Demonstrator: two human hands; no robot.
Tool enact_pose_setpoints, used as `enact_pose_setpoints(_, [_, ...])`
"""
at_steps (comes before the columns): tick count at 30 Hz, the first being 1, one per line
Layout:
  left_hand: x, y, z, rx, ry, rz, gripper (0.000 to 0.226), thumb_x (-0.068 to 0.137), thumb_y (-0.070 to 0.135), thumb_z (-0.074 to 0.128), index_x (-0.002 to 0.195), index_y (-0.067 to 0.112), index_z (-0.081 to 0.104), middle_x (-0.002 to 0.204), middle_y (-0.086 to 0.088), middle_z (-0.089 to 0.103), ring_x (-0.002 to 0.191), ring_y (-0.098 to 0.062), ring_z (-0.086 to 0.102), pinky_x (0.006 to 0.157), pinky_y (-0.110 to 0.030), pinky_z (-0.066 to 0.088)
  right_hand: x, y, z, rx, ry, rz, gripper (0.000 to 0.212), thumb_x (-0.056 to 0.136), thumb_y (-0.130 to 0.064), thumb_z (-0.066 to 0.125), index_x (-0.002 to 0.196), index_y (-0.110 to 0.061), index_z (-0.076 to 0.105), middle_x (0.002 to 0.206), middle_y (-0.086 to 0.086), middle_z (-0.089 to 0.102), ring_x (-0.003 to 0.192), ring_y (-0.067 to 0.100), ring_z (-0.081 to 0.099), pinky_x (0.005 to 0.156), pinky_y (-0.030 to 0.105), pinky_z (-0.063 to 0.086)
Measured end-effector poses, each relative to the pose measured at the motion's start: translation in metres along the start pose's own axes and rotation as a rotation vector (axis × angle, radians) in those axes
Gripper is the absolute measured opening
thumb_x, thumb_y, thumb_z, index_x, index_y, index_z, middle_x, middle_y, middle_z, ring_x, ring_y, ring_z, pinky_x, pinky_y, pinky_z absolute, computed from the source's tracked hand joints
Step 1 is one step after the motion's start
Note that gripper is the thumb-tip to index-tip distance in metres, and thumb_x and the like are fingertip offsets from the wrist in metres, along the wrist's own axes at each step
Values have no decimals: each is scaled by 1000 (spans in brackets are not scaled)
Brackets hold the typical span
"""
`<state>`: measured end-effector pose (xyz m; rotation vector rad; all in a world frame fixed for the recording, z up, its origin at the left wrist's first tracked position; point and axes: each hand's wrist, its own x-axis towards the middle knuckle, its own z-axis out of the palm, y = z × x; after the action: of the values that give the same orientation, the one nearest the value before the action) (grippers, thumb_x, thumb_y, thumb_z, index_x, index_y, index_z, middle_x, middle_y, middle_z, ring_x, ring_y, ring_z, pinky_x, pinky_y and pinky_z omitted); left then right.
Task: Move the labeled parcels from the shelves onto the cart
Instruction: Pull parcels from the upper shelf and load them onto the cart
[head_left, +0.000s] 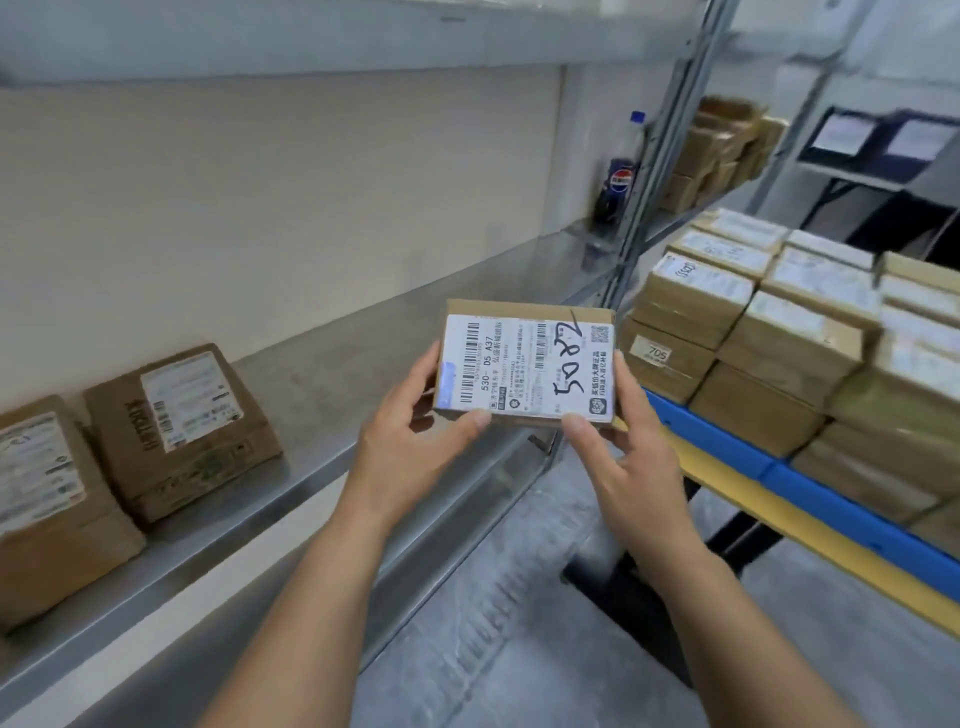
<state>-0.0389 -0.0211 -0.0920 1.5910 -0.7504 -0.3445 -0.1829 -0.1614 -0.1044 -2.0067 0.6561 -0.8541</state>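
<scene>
A small brown parcel (527, 364) with a white label marked "5082" is held in the air between the shelf and the cart. My left hand (410, 431) grips its left end, thumb on the label's lower edge. My right hand (628, 447) grips its right end, thumb on the lower right corner. Two more labeled parcels, one (182, 431) and another (47, 499), lie on the metal shelf (363, 353) at the left. The cart (727, 457), blue and yellow edged, stands at the right and is stacked with several labeled parcels (779, 332).
A cola bottle (621, 171) stands at the shelf's far end beside the metal upright (654, 156). More cartons (722, 150) sit on a farther shelf. Dark bins (878, 140) rest on a rack at the upper right. Grey floor (519, 623) lies below.
</scene>
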Motion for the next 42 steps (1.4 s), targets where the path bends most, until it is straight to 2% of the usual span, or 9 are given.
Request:
enact_pose_setpoints(7, [38,20,85,-28,-223,87,68,76,30,76,130,54,44,117,25,62,105,-1,61,90,-23,45,10,30,-71,-49,307,-22,74,78,-55,54,145,-32,33,129,-36,39,122,-5,45,102,39,45])
enact_pose_setpoints(12, [54,43,159,-24,-319,135,66,79,27,73,133,49,44,117,27,61,108,4,58,92,-20,46,23,57,-133,-86,467,-41,68,79,-54,53,142,-34,36,124,-37,40,117,-13,43,95,16,40])
enact_pose_setpoints(17, [79,75,239,-52,-399,173,59,77,43,65,133,45,46,116,26,63,108,4,59,96,-27,45,48,81,-202,-108,619,-76,62,82,-48,53,140,-31,41,124,-23,51,118,6,51,97,29,44])
enact_pose_setpoints(20, [98,95,290,-50,-437,194,53,81,43,62,132,45,47,115,28,63,107,6,58,94,-25,45,65,96,-247,-119,693,-58,64,81,-51,52,139,-27,45,123,-21,53,118,2,49,100,29,42])
enact_pose_setpoints(24, [119,118,368,-11,-507,221,46,82,45,59,124,56,43,115,30,61,106,9,56,90,-21,45,79,124,-314,-89,751,2,64,79,-51,54,139,-32,45,125,-11,57,115,8,54,94,42,49])
enact_pose_setpoints(28, [132,133,452,29,-647,244,42,89,48,56,127,56,39,122,22,60,112,2,56,95,-30,46,81,152,-383,-74,819,68,66,76,-52,55,139,-34,46,120,-12,59,111,9,56,92,38,50])
enact_pose_setpoints(33, [139,149,541,134,-749,253,38,94,42,49,130,49,39,114,27,57,105,8,54,78,-11,40,84,191,-454,32,831,170,51,86,-35,65,134,-40,49,126,-10,58,110,1,56,87,24,49])
enact_pose_setpoints(37, [148,151,591,265,-815,286,43,96,38,48,137,40,38,121,21,55,112,-2,53,79,-9,37,93,224,-489,83,849,228,48,86,-32,64,133,-34,53,121,-11,63,111,7,58,95,39,50])
enact_pose_setpoints(42, [171,145,634,422,-859,376,36,93,34,53,129,30,50,122,15,56,112,-6,51,95,-30,43,104,259,-509,162,853,313,47,87,-21,65,133,-24,54,119,-9,65,111,6,59,98,37,49])
